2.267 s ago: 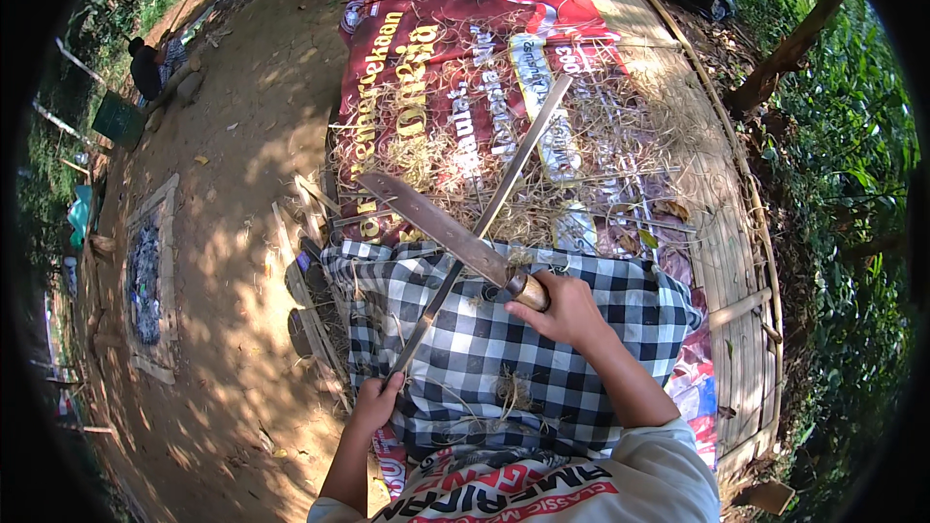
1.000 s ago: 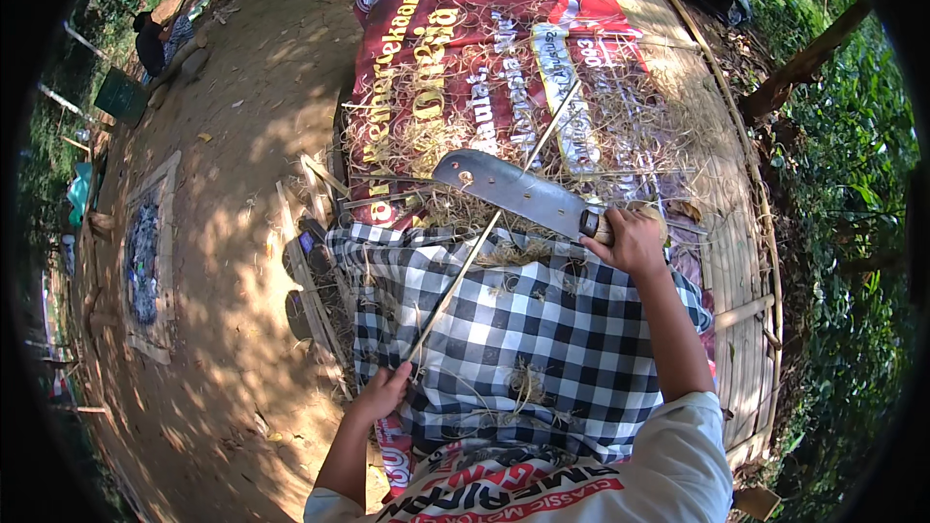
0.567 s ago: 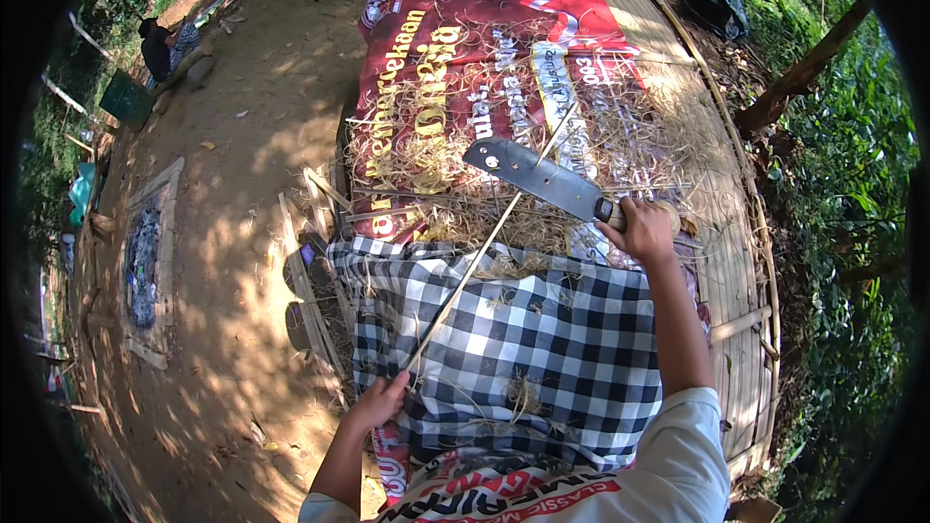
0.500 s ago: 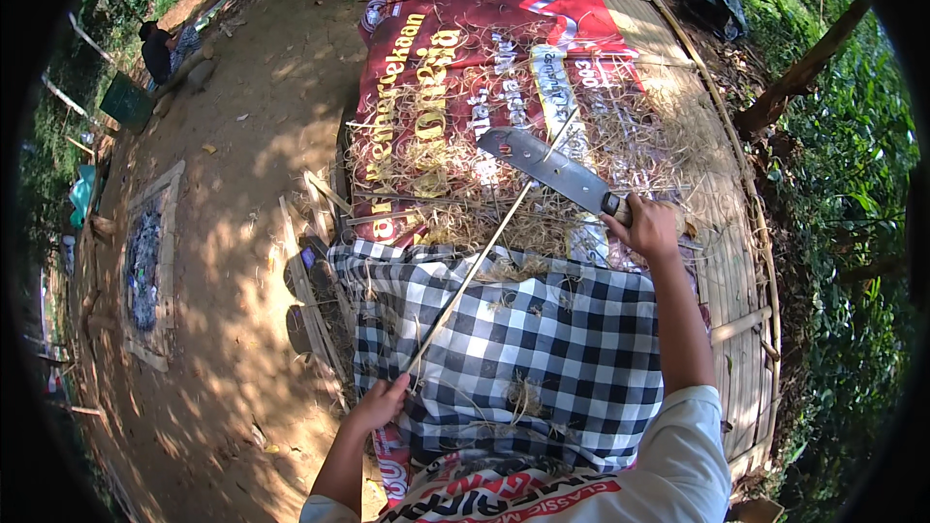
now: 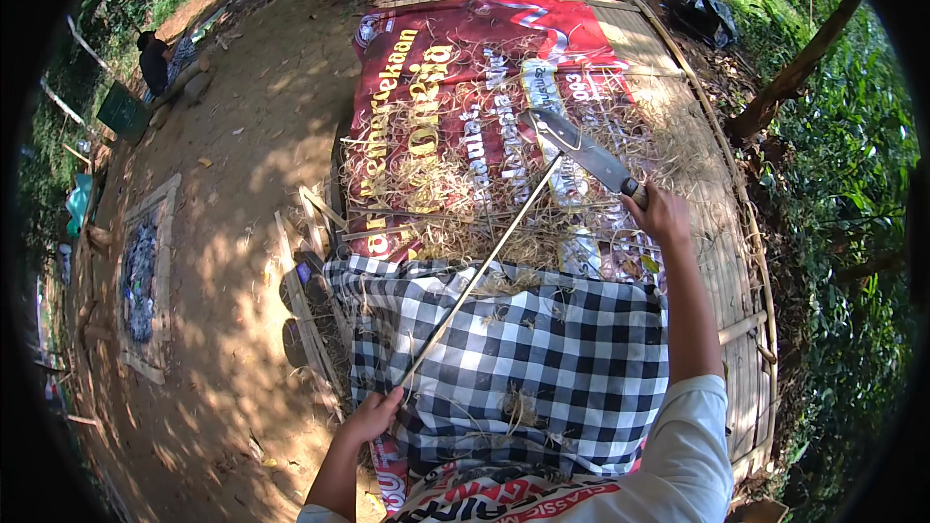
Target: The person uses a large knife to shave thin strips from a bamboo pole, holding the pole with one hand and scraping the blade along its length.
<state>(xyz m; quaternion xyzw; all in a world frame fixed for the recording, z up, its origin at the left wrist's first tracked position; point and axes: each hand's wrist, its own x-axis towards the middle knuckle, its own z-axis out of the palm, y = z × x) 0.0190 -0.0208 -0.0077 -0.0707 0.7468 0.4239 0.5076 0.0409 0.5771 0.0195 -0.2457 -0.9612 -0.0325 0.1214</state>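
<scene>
Stick (image 5: 484,266) on the slant now, its near end by the platform's left edge, its far end up over the middle, and it's the left hand (image 5: 376,415) clamped round that near end. Over to the right hand (image 5: 664,216), fingers wrapped about the handle of a big knife (image 5: 591,160), up towards the platform's right edge! Hands well apart, then, each with its own grip. Blade lies across the far tip of the stick, pointing away and to the left; whether the edge is biting, I can't tell from here.

Below the stick, a black-and-white checked cloth (image 5: 542,349) spreads over the near part of the bamboo platform (image 5: 727,276), with a small clump of shavings (image 5: 521,409) on it. Beyond the cloth, a red banner (image 5: 494,24) covers the platform nearly to its far edge, thick with pale curly shavings (image 5: 412,174). Bare slats show all down the right edge. Wood strips (image 5: 302,305) lie beside the left edge, and a black bag (image 5: 705,17) sits just outside the far right corner.
</scene>
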